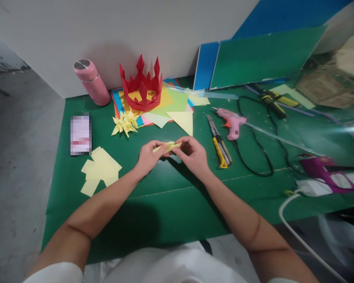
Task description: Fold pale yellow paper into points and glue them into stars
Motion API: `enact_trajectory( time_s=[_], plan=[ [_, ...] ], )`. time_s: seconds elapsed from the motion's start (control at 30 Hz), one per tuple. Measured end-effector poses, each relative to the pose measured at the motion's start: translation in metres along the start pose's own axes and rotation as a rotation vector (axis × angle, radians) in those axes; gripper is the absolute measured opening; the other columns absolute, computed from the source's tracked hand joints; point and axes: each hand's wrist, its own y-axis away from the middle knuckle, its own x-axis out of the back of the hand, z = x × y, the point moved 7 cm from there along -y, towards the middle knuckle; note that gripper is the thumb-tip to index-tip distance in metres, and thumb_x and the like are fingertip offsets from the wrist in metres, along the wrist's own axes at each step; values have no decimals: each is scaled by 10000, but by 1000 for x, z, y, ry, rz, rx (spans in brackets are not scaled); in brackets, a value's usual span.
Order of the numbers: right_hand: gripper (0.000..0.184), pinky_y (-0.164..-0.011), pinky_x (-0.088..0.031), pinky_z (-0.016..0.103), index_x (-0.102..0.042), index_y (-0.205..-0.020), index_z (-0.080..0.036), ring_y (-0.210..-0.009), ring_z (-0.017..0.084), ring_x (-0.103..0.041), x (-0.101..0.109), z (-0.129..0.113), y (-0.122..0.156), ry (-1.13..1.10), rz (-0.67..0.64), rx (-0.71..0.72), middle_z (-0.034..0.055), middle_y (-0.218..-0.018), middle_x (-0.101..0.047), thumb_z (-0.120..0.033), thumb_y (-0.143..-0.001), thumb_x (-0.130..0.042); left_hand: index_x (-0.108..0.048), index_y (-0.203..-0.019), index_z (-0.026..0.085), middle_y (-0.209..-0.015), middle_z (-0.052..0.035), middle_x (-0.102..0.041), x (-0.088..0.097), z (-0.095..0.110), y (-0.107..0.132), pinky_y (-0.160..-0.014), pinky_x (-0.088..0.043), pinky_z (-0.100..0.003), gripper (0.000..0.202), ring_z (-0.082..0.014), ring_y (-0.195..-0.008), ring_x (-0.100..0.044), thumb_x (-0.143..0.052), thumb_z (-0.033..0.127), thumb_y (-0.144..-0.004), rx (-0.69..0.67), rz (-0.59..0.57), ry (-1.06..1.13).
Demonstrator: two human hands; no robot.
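In the head view, your left hand [149, 157] and right hand [193, 153] meet at the middle of the frame. Both pinch the same small folded yellow paper [168, 146] between their fingertips, over the green table [171, 204].

The widest bare stretch of table lies below your hands, down to its near edge at the bottom of the frame. To the lower left, a loose pile of yellow squares [102, 169] sits near your left forearm, with a phone [80, 133] above it close to the table's left edge. Just right of your right hand lies a yellow utility knife [220, 143]. Beyond it is a pink glue gun [231, 121], whose black cable [253, 153] loops across the table. Above your hands, a yellow triangle [183, 120] and a cluster of folded yellow shapes [125, 122] lie near. Behind them a red paper crown [142, 85] stands on coloured sheets [177, 103], and a pink bottle [91, 81] is at the upper left by the wall.

The phone's screen is blurred out. Your fingers cover the middle of the yellow paper, so its folds are hard to read. At the right edge a purple device [327, 169] is smeared by glare, and a white cable [301, 236] runs out of the frame at the lower right.
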Motion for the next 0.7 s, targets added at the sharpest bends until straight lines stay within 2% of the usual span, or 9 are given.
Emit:
enact_trajectory(
  time_s=[0.13, 0.27, 0.5, 0.7],
  plan=[
    [74, -627, -510, 286, -563, -793, -220, -719, 142, -584, 0, -12, 0, 142, -6, 135, 14, -815, -603, -229, -781, -635, -612, -832, 128, -746, -21, -698, 1, -1, -1, -565, -540, -188, 282, -90, -572, -665, -741, 333, -688, -14, 7, 24],
    [48, -677, -511, 311, -606, -792, -228, -787, 162, -606, 0, -22, 1, 262, -9, 243, 18, -818, -635, -181, -787, -618, -574, -886, 155, -753, -4, -687, -1, -1, -1, -577, -555, -193, 316, -91, -573, -667, -745, 335, -690, -48, -16, 46],
    [54, -708, -504, 316, -614, -754, -224, -805, 170, -617, -1, -24, 2, 347, -2, 241, 17, -798, -637, -175, -775, -604, -609, -808, 150, -822, 0, -662, -2, 2, 1, -606, -577, -203, 237, -87, -614, -665, -717, 335, -709, -136, -25, -2],
    [54, -748, -499, 344, -616, -750, -224, -830, 192, -618, -4, -28, 7, 506, 42, 325, 31, -811, -648, -183, -780, -596, -542, -880, 161, -795, -7, -683, -4, 0, 4, -598, -568, -199, 283, -96, -604, -674, -724, 293, -708, -74, -21, 7]
  ],
)
